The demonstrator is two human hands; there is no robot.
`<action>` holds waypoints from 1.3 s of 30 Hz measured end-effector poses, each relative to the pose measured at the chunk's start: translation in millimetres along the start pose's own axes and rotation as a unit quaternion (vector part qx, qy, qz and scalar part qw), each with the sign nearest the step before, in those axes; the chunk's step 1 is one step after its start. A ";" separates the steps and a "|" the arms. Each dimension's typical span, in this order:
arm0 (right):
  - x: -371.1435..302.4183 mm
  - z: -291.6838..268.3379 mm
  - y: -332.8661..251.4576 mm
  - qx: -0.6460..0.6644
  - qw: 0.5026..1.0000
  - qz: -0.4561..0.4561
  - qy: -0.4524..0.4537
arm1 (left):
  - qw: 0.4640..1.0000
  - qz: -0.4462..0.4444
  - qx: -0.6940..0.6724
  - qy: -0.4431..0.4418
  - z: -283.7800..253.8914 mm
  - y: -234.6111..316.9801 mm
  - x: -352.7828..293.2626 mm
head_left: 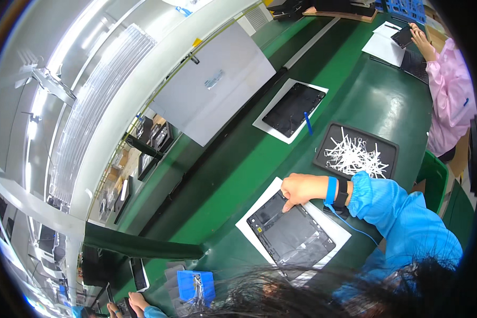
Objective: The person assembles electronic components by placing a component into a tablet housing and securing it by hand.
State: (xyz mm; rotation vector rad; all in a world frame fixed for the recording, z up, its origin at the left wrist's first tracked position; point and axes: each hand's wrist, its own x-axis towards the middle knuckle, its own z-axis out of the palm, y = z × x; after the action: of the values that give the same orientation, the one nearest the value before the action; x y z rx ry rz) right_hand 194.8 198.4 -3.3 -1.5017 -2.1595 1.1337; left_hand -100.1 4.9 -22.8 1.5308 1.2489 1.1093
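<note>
My right hand (pixel 303 188) reaches in from the right in a blue sleeve, a blue wrist strap (pixel 331 191) and a black band round the wrist. Its fingers are curled in, with one digit pointing down onto the upper edge of a flat black electronics casing (pixel 297 238). Whether something small is pinched there is hidden. The casing lies inner side up on a white sheet (pixel 342 237), with small fittings along its rim. My left hand does not show; dark hair covers part of the lower edge.
A black tray (pixel 323 153) of white strips stands beyond my wrist. Farther off, another black casing (pixel 294 108) lies on a white sheet beside a blue pen-like tool (pixel 308 123). A blue bin (pixel 195 286) is at lower left. Co-workers' hands (pixel 421 43) show at upper right and lower left.
</note>
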 end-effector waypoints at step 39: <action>9.8 24.3 -2.3 0.091 0.967 -0.027 0.236 | 0.966 -0.210 -0.054 0.140 -87.5 -29.6 185.1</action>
State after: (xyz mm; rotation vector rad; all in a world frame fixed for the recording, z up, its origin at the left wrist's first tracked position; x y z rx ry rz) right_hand 174.2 196.0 -19.5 -1.4430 -1.7150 0.8255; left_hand -171.5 198.5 -7.5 0.9856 1.5859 1.1087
